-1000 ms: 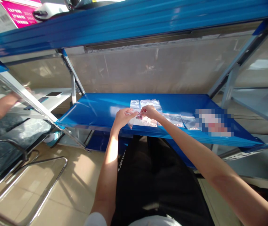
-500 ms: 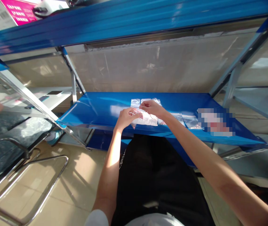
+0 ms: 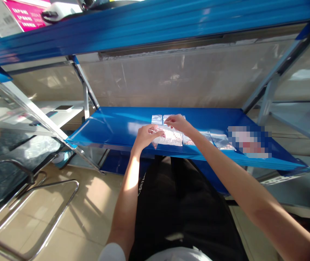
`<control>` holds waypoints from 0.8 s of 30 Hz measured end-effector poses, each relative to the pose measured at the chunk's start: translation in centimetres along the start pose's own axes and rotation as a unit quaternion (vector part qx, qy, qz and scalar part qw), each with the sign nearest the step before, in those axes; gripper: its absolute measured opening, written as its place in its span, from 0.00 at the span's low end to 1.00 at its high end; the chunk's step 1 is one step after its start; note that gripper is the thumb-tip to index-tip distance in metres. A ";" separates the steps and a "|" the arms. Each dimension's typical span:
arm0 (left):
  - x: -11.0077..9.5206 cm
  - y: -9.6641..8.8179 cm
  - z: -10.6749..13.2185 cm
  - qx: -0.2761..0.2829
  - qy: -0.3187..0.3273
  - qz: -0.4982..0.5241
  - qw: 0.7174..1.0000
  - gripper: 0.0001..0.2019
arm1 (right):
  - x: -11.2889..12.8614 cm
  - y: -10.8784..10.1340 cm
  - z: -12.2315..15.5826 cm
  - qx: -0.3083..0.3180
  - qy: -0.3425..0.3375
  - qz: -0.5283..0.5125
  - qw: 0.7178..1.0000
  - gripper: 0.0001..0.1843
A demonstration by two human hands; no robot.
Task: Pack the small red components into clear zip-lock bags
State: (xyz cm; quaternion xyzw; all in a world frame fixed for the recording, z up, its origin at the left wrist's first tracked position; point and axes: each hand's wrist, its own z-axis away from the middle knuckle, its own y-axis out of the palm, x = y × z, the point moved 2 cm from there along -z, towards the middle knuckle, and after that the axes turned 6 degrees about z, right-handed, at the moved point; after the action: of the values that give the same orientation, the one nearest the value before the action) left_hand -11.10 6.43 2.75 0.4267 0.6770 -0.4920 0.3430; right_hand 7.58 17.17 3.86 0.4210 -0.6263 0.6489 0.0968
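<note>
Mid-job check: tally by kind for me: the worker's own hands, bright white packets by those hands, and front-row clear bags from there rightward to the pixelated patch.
Hands (left hand, right hand): 2
White packet: 1
Clear bags: 2
Total: 5

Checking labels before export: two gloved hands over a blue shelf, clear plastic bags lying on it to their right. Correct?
No: gloved is wrong. The head view shows the left hand and right hand both bare. The rest stands: they are over a blue shelf, with clear plastic bags lying on it to their right.
</note>
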 end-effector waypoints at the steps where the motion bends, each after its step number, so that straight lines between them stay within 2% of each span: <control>1: 0.1 -0.1 -0.1 -0.007 -0.006 -0.002 1.000 0.28 | -0.5 0.5 -0.3 -0.005 0.009 0.048 0.999 0.09; 4: 0.4 -0.4 -0.2 -0.022 -0.023 -0.004 0.999 0.29 | -1.4 2.2 -0.9 0.001 0.024 0.145 0.989 0.08; 9: 0.5 -0.8 -0.1 -0.026 -0.028 -0.003 0.999 0.29 | -1.7 3.9 -1.4 0.024 0.021 0.206 0.978 0.10; 24: 0.7 -0.8 -0.2 -0.026 -0.025 -0.015 0.999 0.26 | -1.3 3.8 -2.3 0.069 0.014 0.259 0.963 0.11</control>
State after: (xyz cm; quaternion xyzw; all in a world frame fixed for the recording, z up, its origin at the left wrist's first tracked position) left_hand -12.14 6.67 2.45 0.3947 0.6873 -0.4897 0.3634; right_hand 4.91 18.96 0.53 0.2407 -0.6659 0.6997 -0.0951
